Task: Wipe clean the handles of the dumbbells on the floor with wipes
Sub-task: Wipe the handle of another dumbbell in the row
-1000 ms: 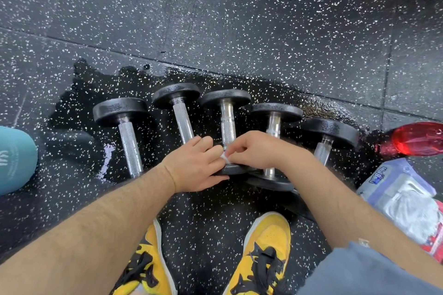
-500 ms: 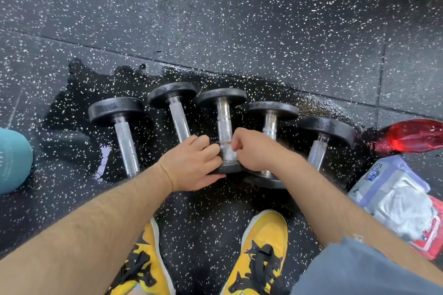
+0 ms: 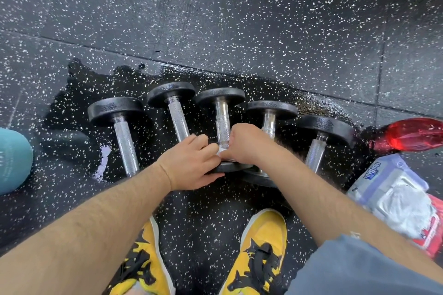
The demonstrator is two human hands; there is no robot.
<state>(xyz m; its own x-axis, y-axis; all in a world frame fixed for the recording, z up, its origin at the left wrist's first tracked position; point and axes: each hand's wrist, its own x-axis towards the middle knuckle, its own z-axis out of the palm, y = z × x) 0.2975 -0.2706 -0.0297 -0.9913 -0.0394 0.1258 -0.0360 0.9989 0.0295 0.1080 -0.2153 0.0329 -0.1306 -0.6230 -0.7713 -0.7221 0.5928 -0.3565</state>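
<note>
While I crouch over a black speckled floor [image 3: 239,19], five dumbbells lie side by side on a dark wet patch [image 3: 79,93] just beyond my yellow shoes [image 3: 262,246]. At the far left edge sits a rounded teal object [image 3: 12,160], well apart from the weights.

The first dumbbell [image 3: 125,148] lies untouched, its metal handle bare. The second dumbbell [image 3: 178,120] is also bare, and its near end is hidden under my left hand [image 3: 191,163]. That hand has its fingers curled in, pinching the edge of a white wipe [image 3: 221,151], with the thumb resting on the near weight of the middle dumbbell [image 3: 222,124]. My right hand [image 3: 244,143] is closed in a fist around the same wipe, which is wrapped on the near end of the middle handle. Only a small white scrap shows between the two hands.

The fourth dumbbell [image 3: 268,122] is partly hidden behind my right wrist. The fifth dumbbell [image 3: 316,153] lies free. Past it are a red bottle [image 3: 407,134] on its side and an opened pack of wipes [image 3: 393,196].

I judge the job to be about midway, with the middle handle being wiped now. All the handles shine alike, so I cannot tell which are already clean. If I am working across the row, the two on the right are still to do.
</note>
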